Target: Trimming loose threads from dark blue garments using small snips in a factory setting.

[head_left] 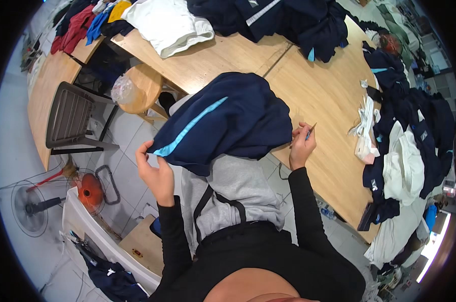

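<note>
A navy garment (238,121) with a light blue stripe (195,125) is spread over my lap and the near edge of the wooden table. My left hand (157,173) pinches its left edge, right where the stripe ends. At the garment's right side, my right hand (302,146) is closed round a small slim pointed tool (311,132), whose exact kind I cannot make out. The fingers of that hand also touch or lie close against the cloth. Most of the tool is hidden in the grip.
Piled navy garments (268,20) and a folded white garment (170,27) lie across the table's far side. More navy and white clothes (414,146) heap up at the right, beside white strips (366,121). To the left stand a round stool (142,85), a chair (69,116) and fans (89,194).
</note>
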Motion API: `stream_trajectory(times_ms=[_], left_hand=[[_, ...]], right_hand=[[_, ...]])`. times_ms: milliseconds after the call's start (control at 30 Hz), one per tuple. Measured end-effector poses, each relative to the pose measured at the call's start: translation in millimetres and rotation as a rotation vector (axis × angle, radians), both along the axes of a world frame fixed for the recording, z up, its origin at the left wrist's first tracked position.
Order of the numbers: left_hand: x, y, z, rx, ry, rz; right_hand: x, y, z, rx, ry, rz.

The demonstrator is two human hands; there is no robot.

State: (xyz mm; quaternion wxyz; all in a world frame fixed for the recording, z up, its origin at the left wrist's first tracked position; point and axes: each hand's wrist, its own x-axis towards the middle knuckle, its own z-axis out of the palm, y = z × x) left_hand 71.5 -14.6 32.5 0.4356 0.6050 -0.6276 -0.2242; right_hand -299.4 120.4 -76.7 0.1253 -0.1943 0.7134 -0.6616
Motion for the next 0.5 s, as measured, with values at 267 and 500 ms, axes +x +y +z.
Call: stream_trajectory(times_ms=[267, 500], left_hand=[[-85, 26, 4, -0.01, -0.184, -0.476], [-86, -17, 4, -0.172, -0.184, -0.377]], right_hand=[[0, -3, 0, 0.104, 0.285, -0.002], [-8, -23, 21, 0.302, 0.082, 0.148]])
